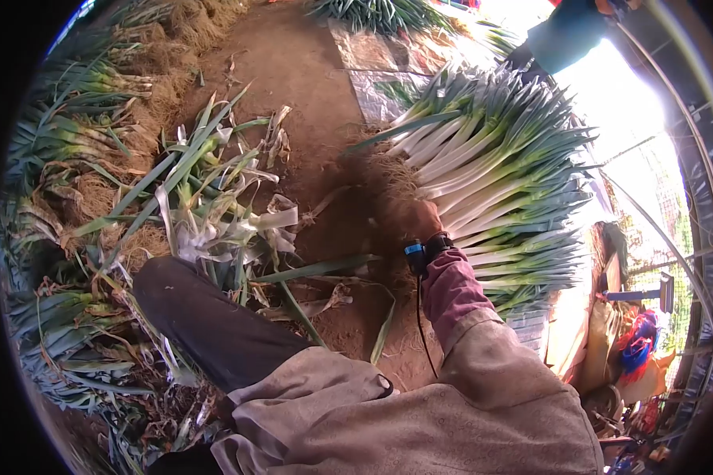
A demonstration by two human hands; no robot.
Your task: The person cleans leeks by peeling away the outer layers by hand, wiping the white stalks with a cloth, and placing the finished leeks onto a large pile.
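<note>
My right hand (pixel 421 220) is at the root ends of a large fanned pile of leeks (pixel 491 174), a black strap with a small blue-trimmed device (pixel 417 255) on its wrist. The leeks lie side by side, white shanks toward me and green leaves pointing right. Dark shadow and the brown roots (pixel 392 182) hide my fingers, so whether they grip a leek does not show. One loose green leaf (pixel 404 131) lies across the pile's upper left. My left hand is out of view.
Untrimmed leeks (pixel 79 142) with bushy roots line the left side. Stripped leaves and pale peelings (pixel 206 222) litter the dirt floor near my knee (pixel 170 289). Another person's teal sleeve (pixel 566 39) reaches in at upper right. More leeks (pixel 380 14) lie at the back.
</note>
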